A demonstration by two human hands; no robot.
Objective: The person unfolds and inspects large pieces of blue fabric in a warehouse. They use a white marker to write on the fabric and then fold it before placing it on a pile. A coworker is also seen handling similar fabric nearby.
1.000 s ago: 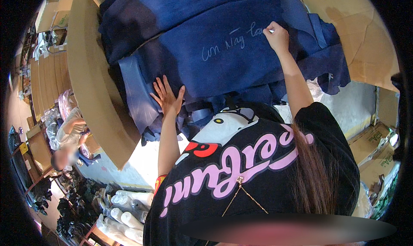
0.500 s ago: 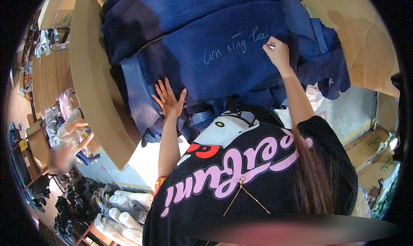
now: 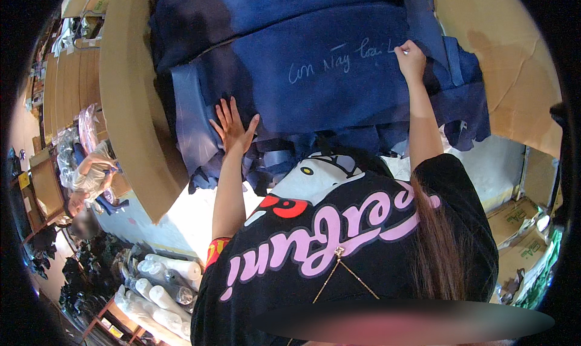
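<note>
Dark blue leather hides (image 3: pixel 339 85) are lying stacked across the cardboard-covered counter (image 3: pixel 130 104). The left hand (image 3: pixel 233 128) is pressing flat, fingers spread, near the front edge; the right hand (image 3: pixel 410 58) is pinching a chalk marker (image 3: pixel 404 51) against the top hide. Another person (image 3: pixel 91 176) is sitting beyond the counter's left edge.

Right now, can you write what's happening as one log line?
left hand: flat, fingers spread on blue leather | right hand: holds small white marker, tip on leather | chalky writing on leather

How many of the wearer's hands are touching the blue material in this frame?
2. The left hand lies flat, fingers spread, near its lower left edge; the right hand holds a small white marker on the blue material upper right.
</note>
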